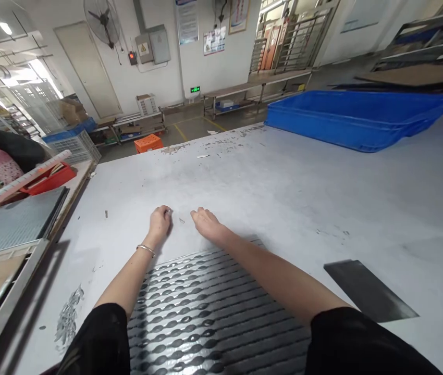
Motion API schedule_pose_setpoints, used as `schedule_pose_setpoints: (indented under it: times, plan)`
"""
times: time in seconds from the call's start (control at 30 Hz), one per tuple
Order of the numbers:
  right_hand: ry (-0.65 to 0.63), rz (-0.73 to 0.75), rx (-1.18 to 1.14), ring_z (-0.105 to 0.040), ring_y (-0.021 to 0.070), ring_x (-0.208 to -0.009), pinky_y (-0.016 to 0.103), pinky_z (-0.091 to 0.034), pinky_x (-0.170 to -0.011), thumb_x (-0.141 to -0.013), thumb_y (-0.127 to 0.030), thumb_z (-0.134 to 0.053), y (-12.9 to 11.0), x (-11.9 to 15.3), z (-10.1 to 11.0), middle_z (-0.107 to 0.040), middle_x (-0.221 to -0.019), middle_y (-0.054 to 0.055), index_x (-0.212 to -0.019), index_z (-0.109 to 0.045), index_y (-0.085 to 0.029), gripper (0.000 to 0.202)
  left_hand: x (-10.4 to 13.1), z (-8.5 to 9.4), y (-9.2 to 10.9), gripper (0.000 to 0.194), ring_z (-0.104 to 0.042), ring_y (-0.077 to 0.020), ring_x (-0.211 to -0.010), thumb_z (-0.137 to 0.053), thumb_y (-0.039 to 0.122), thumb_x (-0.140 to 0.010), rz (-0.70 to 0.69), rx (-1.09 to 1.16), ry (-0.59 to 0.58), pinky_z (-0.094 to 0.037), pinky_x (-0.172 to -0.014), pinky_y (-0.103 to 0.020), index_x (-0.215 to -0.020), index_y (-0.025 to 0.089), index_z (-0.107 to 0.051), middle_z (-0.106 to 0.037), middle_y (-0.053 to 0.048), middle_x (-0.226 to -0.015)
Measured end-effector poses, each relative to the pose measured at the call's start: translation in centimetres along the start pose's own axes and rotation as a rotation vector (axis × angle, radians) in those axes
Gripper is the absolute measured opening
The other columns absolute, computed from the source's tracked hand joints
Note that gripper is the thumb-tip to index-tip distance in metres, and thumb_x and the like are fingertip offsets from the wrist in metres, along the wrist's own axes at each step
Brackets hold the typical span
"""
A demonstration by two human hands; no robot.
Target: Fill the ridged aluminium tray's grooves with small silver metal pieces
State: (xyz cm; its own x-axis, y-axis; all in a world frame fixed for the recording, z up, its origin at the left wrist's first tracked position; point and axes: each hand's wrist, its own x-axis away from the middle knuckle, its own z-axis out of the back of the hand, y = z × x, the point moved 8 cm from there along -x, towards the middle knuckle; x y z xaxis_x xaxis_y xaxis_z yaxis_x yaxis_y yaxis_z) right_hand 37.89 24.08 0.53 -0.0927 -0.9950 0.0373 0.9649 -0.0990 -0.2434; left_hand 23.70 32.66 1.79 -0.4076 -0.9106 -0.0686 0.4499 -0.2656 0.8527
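Note:
My left hand [160,221], with a bangle [146,250] on its wrist, is closed over the table, its thumb and fingers pinched near a tiny pale bit. Opposite it, my right hand [206,223] has its fingers curled together, and whatever may be in them is hidden. Between the two hands a small sliver [181,221] lies on the white tabletop [268,192]. Below my wrists lies a dark, shiny sheet [182,317] with rows of slits, some opened into wavy oval gaps. Both forearms pass over it.
A flat grey plate [366,289] lies to the right. At the far right stands a big blue tray [323,127]. Stacked sheets [18,219] and a red bin [51,179] are on the left bench, with a person [0,156] behind. Scraps [69,317] dot the table.

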Motion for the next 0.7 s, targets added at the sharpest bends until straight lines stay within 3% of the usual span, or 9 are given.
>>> schedule_pose_setpoints:
  times: [0.13,0.27,0.4,0.47,0.53,0.6,0.7]
  plan:
    - [0.015,-0.091,-0.207,-0.072,0.0186,-0.085,0.022,-0.051,-0.073,-0.084,-0.004,-0.060,1.3,-0.6,0.9,-0.075,-0.097,0.011,-0.101,-0.072,-0.014,0.023,0.2,1.0,-1.1,0.016,-0.055,-0.0112,-0.061,-0.048,0.014,-0.089,0.213,0.325,0.044,-0.052,-0.067,-0.025,-0.074,0.020,-0.046,-0.052,-0.001,-0.072]
    - [0.034,-0.034,-0.403,-0.071,0.0106,-0.068,0.016,-0.050,-0.062,-0.091,-0.017,-0.061,-1.1,-0.9,2.0,-0.077,-0.089,0.003,-0.118,-0.069,-0.017,0.027,2.2,-1.1,-1.7,0.027,-0.055,-0.0141,-0.054,-0.040,0.023,-0.094,0.390,0.474,-0.062,-0.050,-0.051,-0.025,-0.067,0.020,-0.044,-0.050,-0.002,-0.061]
    - [0.038,-0.044,-0.390,-0.073,0.0157,-0.082,0.020,-0.052,-0.071,-0.094,-0.026,-0.061,-2.9,-1.5,2.7,-0.078,-0.097,0.007,-0.112,-0.073,-0.019,0.022,3.4,-1.7,-2.5,0.030,-0.045,-0.0110,-0.043,-0.041,0.030,-0.097,0.473,0.416,-0.077,-0.036,-0.041,-0.021,-0.070,0.019,-0.048,-0.049,0.000,-0.058]
    - [0.011,-0.116,-0.328,-0.073,0.0233,-0.094,0.026,-0.053,-0.076,-0.092,-0.026,-0.064,-2.8,-2.0,2.4,-0.077,-0.103,0.015,-0.104,-0.076,-0.014,0.021,3.5,-0.7,-2.8,0.028,-0.041,-0.0100,-0.042,-0.047,0.032,-0.096,0.474,0.311,-0.022,-0.032,-0.042,-0.020,-0.070,0.020,-0.047,-0.045,0.003,-0.055]
    - [-0.032,-0.163,-0.289,-0.072,0.0285,-0.099,0.030,-0.053,-0.078,-0.088,-0.024,-0.068,-2.9,-2.3,1.8,-0.076,-0.107,0.020,-0.101,-0.077,-0.010,0.020,3.4,0.7,-2.9,0.027,-0.048,-0.0122,-0.048,-0.056,0.034,-0.092,0.447,0.175,0.039,-0.036,-0.047,-0.022,-0.070,0.021,-0.048,-0.047,0.003,-0.055]
    - [-0.063,-0.174,-0.274,-0.072,0.0293,-0.101,0.031,-0.054,-0.079,-0.087,-0.023,-0.069,-3.2,-2.6,1.2,-0.075,-0.110,0.021,-0.102,-0.077,-0.010,0.022,3.0,1.6,-2.6,0.027,-0.059,-0.0171,-0.064,-0.068,0.033,-0.084,0.405,0.032,0.067,-0.042,-0.056,-0.024,-0.069,0.021,-0.050,-0.057,-0.001,-0.062]
    - [-0.078,-0.151,-0.284,-0.071,0.0287,-0.103,0.031,-0.053,-0.083,-0.084,-0.016,-0.068,-3.5,-2.7,1.0,-0.075,-0.109,0.020,-0.102,-0.076,-0.009,0.021,2.2,1.2,-1.7,0.024,-0.065,-0.0254,-0.095,-0.076,0.027,-0.074,0.358,-0.131,0.034,-0.048,-0.074,-0.029,-0.067,0.020,-0.054,-0.070,-0.011,-0.081]
